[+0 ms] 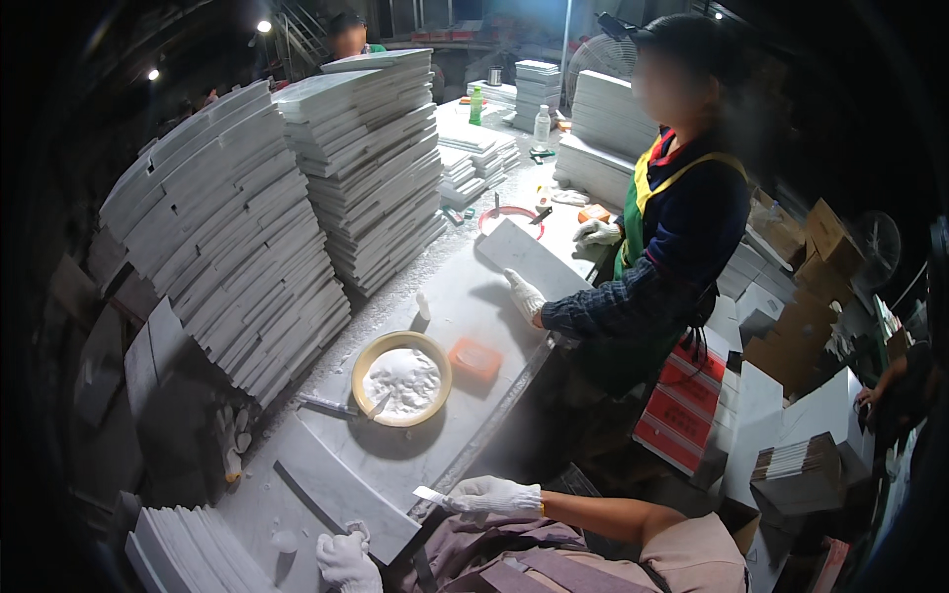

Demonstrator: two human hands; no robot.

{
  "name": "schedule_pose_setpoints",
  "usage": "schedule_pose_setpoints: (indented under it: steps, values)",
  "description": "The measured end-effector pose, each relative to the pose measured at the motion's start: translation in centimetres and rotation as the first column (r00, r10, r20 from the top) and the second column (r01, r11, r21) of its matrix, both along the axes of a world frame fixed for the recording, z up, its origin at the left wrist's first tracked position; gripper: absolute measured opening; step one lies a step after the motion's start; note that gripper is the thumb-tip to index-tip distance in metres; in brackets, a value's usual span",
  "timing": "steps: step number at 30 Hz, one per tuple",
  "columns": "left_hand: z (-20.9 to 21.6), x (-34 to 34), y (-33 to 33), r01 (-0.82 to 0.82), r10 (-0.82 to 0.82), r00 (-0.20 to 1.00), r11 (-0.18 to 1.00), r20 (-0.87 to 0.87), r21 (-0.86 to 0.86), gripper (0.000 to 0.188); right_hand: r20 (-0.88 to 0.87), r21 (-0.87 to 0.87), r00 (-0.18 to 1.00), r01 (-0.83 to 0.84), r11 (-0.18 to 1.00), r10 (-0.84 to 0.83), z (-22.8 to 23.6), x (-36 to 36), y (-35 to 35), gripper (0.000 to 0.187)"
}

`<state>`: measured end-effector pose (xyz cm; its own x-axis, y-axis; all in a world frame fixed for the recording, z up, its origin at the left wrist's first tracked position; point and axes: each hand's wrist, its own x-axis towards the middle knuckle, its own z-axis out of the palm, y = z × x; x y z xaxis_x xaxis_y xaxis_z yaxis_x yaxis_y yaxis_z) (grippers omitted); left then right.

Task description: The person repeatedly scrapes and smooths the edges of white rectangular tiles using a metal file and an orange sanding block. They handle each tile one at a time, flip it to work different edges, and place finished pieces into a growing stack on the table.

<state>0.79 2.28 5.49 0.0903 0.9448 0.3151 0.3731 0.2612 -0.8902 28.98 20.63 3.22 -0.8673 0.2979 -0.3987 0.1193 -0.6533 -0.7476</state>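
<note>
Gloved hands (491, 495) flank the pale slab (358, 482).

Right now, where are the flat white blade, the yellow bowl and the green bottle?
Flat white blade (428, 494), head view: middle of its exposed part.
Yellow bowl (405, 338), head view: far inner wall.
Green bottle (475, 107), head view: middle of its body.

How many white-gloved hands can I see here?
4: the wearer's left hand at the lower edge, right hand holding a white tool, and the co-worker's near hand and far hand by a slab. Others may be hidden.
</note>
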Motion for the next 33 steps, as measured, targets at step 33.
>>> schedule_pose_setpoints:
  steps: [33]
  values:
    - [0.5,9.0,5.2,0.620,0.012,-0.177,0.778,0.984,0.102,0.007,-0.248,-0.007,0.968,0.031,0.999,-0.032,7.5,-9.5,-1.5,0.036]
